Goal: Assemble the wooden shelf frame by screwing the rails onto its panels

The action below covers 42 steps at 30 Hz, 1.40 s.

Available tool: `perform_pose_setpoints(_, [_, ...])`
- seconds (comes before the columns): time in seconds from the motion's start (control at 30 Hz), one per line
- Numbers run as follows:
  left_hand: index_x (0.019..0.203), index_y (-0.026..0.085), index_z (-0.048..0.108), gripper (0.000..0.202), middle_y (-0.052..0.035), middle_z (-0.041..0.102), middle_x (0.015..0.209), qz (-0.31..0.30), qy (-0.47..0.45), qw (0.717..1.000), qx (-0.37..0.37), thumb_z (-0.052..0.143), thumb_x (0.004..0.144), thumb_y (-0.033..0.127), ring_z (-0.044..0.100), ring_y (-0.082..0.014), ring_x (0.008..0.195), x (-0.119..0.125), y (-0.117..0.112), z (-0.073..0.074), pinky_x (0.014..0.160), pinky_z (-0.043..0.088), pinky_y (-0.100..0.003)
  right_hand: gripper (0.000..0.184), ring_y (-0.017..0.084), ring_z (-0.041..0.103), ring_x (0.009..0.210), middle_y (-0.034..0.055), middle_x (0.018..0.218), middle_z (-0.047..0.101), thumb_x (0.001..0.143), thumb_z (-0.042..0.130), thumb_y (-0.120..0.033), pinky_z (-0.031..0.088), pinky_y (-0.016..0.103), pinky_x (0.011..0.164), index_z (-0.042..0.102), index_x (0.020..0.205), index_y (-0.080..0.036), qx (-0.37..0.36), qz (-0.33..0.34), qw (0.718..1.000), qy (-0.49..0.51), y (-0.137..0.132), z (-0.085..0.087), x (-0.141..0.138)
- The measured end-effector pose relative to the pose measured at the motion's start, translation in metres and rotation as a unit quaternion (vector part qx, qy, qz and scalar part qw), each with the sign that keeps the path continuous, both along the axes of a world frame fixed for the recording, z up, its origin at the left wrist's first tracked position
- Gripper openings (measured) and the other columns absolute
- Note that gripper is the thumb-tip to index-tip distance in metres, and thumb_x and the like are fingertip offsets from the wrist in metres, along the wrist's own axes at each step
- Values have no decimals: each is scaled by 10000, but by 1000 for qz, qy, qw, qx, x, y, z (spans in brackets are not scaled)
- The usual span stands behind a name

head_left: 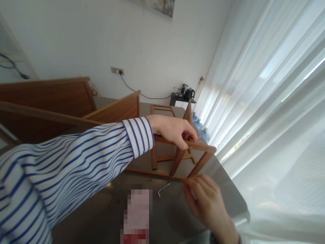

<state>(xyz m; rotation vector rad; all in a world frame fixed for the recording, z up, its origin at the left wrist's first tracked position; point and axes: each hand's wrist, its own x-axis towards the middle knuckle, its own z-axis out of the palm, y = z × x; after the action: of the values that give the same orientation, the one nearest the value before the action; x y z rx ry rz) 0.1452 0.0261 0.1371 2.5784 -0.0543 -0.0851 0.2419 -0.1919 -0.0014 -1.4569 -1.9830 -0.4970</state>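
Observation:
A small brown wooden frame (200,149), like an upturned stool, stands on a grey table (223,189). My left hand (175,130), in a blue-and-white striped sleeve, reaches across and pinches a tiny metal part at the frame's top rail. My right hand (205,200) is lower down, its fingers curled against the frame's bottom corner. A small L-shaped hex key (163,189) lies on the table just left of my right hand.
A second wooden frame (162,110) lies flat farther back on the table. Large brown wooden panels (58,98) stand at the left. White curtains (274,101) hang along the right. A kettle (189,93) sits on a dark stand in the far corner.

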Motion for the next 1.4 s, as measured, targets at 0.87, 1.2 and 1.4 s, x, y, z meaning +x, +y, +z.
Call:
perform_pose_setpoints(0.87, [1004, 172, 638, 317, 24, 604, 801, -4, 12, 1000, 3, 646, 701, 267, 520, -110, 721, -2, -1, 4, 653, 397, -209, 253, 181, 587, 830, 72, 936, 641, 903, 488, -92, 512, 307, 722, 549, 1141, -152, -84, -6, 996, -10, 10, 1, -10])
perform_pose_setpoints(1.2, [996, 181, 638, 310, 25, 609, 808, 0, 17, 1000, 2, 642, 699, 268, 524, -108, 720, -1, -1, 3, 641, 398, -201, 329, 188, 624, 869, 103, 969, 677, 833, 616, -36, 517, 323, 799, 578, 1151, -109, 157, -114, 981, -13, -11, 41, -15])
perform_pose_setpoints(1.4, [988, 177, 635, 297, 30, 603, 796, -8, 14, 1000, 0, 634, 698, 245, 516, -101, 707, -1, -1, 2, 622, 393, -194, 407, 212, 630, 900, 120, 1028, 674, 853, 583, -61, 536, 365, 823, 526, 1254, -103, 133, -130, 982, -35, 0, 30, -16])
